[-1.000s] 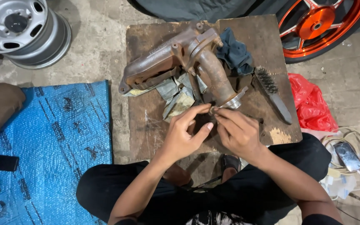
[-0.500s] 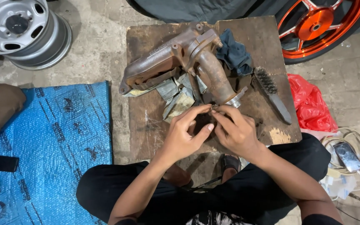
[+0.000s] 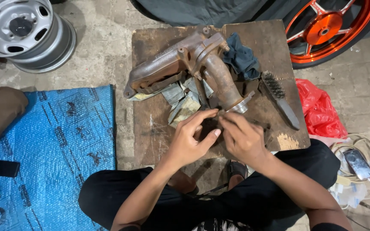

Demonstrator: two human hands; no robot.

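Head view, looking straight down at my lap and a worn wooden board (image 3: 150, 128) on the concrete floor. A rusty exhaust manifold (image 3: 185, 64) lies across the board, its curved pipe running down to a flange end (image 3: 241, 105) near my hands. My left hand (image 3: 191, 139) and right hand (image 3: 243, 137) meet just below that flange, fingertips pinched together on something small and dark between them. I cannot tell what the piece is; my fingers hide most of it. Both grips are narrow, thumb and forefinger closed in, left thumb pointing toward the right hand. The hands touch or nearly touch each other.

Crumpled bits of greyish sheet material (image 3: 185, 100) sit under and beside the manifold, just above my left hand. A dark blue rag (image 3: 241, 60) lies right of the pipe, touching it. A wire brush (image 3: 279, 98) lies at an angle on the board's right side, bristles toward the rag.

Off the board: silver steel wheel rim (image 3: 24, 32) top left, orange spoked wheel (image 3: 330, 25) top right, red plastic bag (image 3: 320, 109) just beside the board's right edge, blue bubble wrap sheet (image 3: 52, 158) on the left with a small black object (image 3: 1, 167) on it. A phone (image 3: 358, 163) on coiled cable rests far right.
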